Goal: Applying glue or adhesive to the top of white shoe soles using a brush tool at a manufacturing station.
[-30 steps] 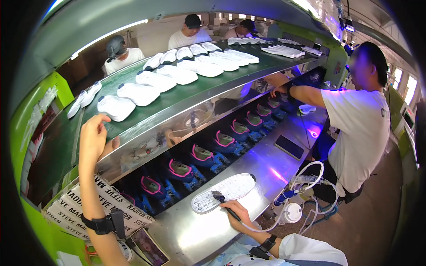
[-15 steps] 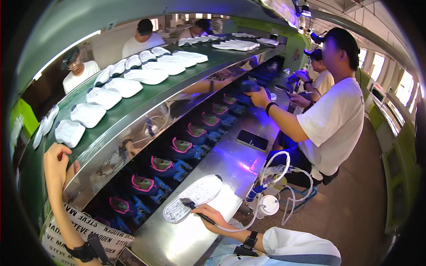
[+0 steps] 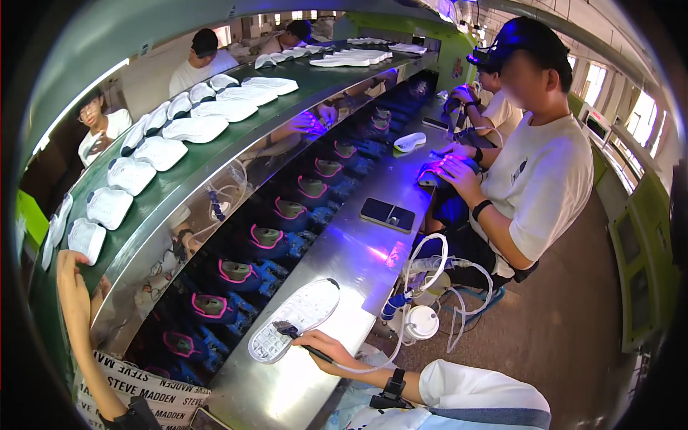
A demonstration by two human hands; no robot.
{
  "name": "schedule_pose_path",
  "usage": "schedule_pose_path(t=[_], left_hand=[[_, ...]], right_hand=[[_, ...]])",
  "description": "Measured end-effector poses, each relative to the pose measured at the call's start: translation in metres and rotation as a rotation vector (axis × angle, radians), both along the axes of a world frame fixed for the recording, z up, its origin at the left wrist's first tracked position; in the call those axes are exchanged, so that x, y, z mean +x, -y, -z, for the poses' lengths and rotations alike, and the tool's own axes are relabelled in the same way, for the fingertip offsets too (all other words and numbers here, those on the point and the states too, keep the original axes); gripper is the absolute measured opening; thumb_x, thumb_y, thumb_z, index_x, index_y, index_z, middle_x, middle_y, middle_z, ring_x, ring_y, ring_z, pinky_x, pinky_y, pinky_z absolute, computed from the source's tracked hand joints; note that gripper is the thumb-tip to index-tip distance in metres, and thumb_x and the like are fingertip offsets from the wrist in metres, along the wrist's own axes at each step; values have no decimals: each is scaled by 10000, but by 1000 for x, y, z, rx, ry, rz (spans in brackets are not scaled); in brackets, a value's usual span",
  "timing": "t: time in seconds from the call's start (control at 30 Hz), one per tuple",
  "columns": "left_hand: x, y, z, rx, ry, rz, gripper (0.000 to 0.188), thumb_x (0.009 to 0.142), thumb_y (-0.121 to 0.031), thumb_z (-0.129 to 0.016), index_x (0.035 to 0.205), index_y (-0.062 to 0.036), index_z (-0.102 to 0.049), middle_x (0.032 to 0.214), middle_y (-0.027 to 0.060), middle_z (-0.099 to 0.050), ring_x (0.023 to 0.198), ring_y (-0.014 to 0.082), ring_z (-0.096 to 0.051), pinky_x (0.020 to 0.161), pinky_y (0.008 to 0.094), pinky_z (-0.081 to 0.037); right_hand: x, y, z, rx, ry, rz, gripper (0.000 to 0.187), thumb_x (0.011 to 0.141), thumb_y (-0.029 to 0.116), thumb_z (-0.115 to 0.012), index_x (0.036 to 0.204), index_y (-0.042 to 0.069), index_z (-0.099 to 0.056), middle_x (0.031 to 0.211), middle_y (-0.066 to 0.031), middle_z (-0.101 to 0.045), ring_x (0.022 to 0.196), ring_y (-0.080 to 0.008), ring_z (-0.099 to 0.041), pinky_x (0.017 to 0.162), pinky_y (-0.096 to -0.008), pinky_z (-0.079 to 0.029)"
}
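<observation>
A white shoe sole (image 3: 309, 307) lies on the steel bench in front of me, its tread-like hollow pattern facing up. My right hand (image 3: 322, 348) is closed around a slim dark-handled brush (image 3: 286, 329), and the brush's dark head touches the near part of that sole. A thin pale tube runs from the hand. At the far left, my left hand (image 3: 72, 271) is by the green conveyor belt's edge with its fingers loosely bent. The fingertips are at the near end of another white sole (image 3: 87, 240); I cannot tell whether they touch it. Nothing shows in its grasp.
Several white soles stand in rows on the green belt (image 3: 218, 130). Below, dark shoe uppers with pink edging (image 3: 234, 271) sit in a trough beside the steel bench (image 3: 287, 401). A phone (image 3: 387, 214), white tubing and a lidded white pot (image 3: 421, 322) are right. A co-worker (image 3: 534, 179) sits beyond.
The view has shifted slightly right. My left fingers are nearer the closest belt sole. The brush remains on the bench sole. The co-worker's hands have come back from the trough toward the body.
</observation>
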State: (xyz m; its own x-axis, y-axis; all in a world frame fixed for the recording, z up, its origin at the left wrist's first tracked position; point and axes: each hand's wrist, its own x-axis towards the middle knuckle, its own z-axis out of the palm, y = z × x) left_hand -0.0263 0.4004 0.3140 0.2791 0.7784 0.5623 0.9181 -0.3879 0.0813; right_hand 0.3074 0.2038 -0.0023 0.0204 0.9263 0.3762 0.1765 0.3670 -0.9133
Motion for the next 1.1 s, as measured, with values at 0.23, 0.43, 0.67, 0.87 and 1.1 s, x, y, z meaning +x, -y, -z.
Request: schedule_pose_path(t=[0.23,0.43,0.67,0.87,1.1], left_hand=[[42,-7,-6,-233,22,-108,585,877,-419,-568,1194,69,-522,1178,265,-563,1123,361,-530,951,403,-393],[48,-35,-20,-194,-215,-258,391,842,-323,-590,1005,30,-632,967,280,-621,938,428,-593,815,471,-464],[60,16,-21,-285,1,-182,397,820,-287,-645,1129,-38,-632,1041,270,-612,962,385,-616,843,404,-465],[26,-13,-10,368,-162,-685,540,831,-488,-541,1005,4,-680,870,251,-653,1060,422,-530,970,461,-336],[-33,13,-45,-42,688,-287,285,791,-155,-594,1009,20,-536,755,84,-581,627,164,-574,521,296,-466]], right_hand=[[-5,-5,11,-8,-44,-12,400,790,-110,-513,1132,78,-595,1033,-106,-572,917,-249,-589,796,-276,-454],[-7,-3,-1,64,-83,32,379,745,-136,-488,1038,48,-644,958,-151,-592,899,-292,-607,797,-307,-471],[1,-3,0,10,-97,61,319,768,-133,-486,997,18,-647,950,-158,-618,892,-279,-620,818,-309,-472],[-2,-3,0,31,-90,88,211,828,-28,-560,1019,1,-644,966,-140,-628,887,-233,-617,804,-297,-474],[-6,9,-24,-227,-403,-9,225,922,116,-554,1088,-20,-620,1078,-76,-575,835,-123,-590,750,-230,-473]])
